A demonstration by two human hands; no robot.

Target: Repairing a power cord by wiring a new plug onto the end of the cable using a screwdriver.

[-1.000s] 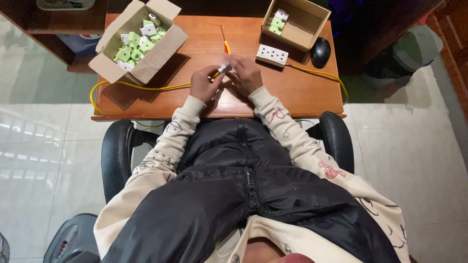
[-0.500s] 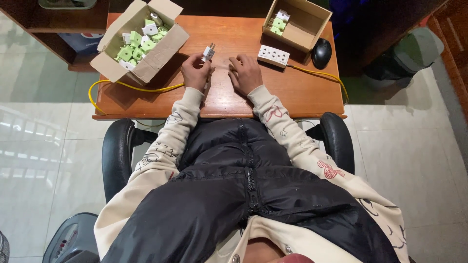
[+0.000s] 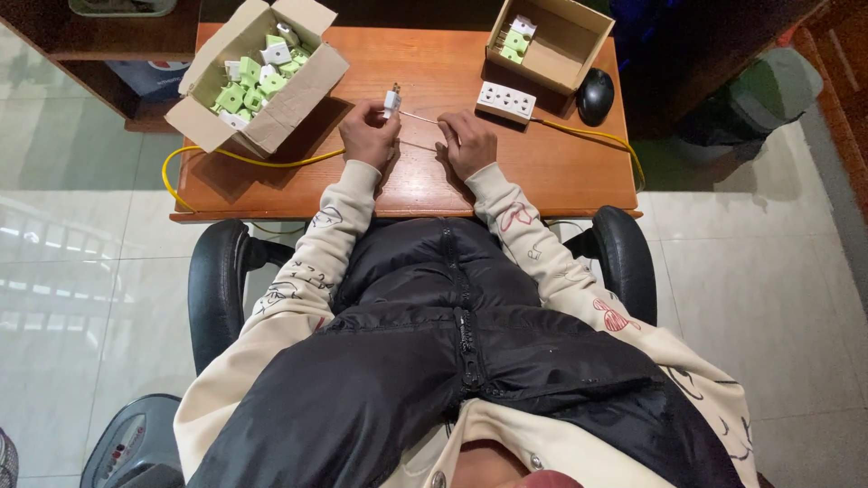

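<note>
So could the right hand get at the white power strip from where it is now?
Probably yes. The right hand rests on the desk just short of the white power strip, with only bare wood between them, though its fingers seem to pinch a thin tool.

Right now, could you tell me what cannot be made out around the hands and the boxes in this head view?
- Small white plug in the left hand: too small to show detail.
- Thin tool to the right hand: its kind is unclear.
- Large cardboard box: lower pieces hidden by the upper ones.
- Yellow cable: drops behind the desk edge.
</note>
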